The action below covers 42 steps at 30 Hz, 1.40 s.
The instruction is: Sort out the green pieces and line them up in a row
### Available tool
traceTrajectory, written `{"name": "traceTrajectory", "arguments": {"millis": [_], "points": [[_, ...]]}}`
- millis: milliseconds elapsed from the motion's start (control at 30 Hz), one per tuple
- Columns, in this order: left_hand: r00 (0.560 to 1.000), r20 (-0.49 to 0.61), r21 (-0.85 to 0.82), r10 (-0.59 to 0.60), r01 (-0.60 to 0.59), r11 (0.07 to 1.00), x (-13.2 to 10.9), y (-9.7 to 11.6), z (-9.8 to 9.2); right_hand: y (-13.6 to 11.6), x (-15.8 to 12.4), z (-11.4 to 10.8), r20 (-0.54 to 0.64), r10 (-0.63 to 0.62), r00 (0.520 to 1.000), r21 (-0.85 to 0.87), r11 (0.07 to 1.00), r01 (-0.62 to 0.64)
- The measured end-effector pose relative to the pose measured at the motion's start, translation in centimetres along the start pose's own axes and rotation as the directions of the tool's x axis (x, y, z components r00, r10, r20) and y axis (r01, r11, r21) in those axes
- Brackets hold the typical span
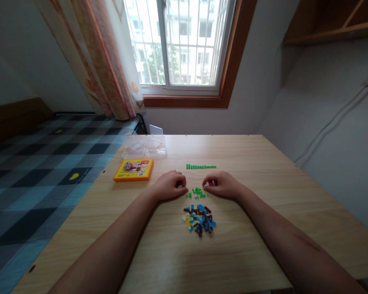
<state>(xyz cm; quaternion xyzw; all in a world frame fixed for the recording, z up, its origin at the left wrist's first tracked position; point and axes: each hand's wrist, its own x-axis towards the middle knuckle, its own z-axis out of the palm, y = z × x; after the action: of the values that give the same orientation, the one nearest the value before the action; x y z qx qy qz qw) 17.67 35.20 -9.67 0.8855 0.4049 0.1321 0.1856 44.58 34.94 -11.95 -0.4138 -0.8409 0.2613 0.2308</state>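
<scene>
A small pile of loose green toy bricks (pixel 198 192) lies on the table between my two hands. My left hand (pixel 171 184) rests at its left edge, fingers curled and thumb close to the index finger; whether anything is in them cannot be made out. On the right, my right hand (pixel 222 183) is pinched, with a bit of green showing at its fingertips. Beyond the hands stands a neat row of green bricks (pixel 200 166), larger pieces at its left end. Nearer to me is a mixed heap of blue, brown and yellow bricks (pixel 200 219).
A yellow-orange box (pixel 133 170) with a printed picture lies left of my left hand. Behind it are clear plastic trays (pixel 144 146) at the table's far left corner. The wooden table (pixel 251 249) stands beside a checked bed (pixel 43 163) and below a window.
</scene>
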Motion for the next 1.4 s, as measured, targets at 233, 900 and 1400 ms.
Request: {"name": "traceTrajectory", "arguments": {"millis": [233, 900, 1400], "points": [[0.998, -0.06, 0.023, 0.001, 0.0, 1.0, -0.1, 0.0, 0.3, -0.1, 0.2, 0.1, -0.042, -0.05, 0.998, -0.061, 0.997, 0.048], [0.99, -0.106, -0.121, 0.094, -0.106, 0.987, 0.1, 0.9, 1.7, 0.2, 0.3, 0.3, -0.13, -0.135, 0.982, -0.03, 0.991, 0.132], [0.992, -0.067, -0.072, 0.111, -0.116, 0.991, 0.1, 0.4, 1.8, -1.5, -0.5, 0.0, 0.013, -0.169, 0.986, -0.008, 0.986, 0.169]]}}
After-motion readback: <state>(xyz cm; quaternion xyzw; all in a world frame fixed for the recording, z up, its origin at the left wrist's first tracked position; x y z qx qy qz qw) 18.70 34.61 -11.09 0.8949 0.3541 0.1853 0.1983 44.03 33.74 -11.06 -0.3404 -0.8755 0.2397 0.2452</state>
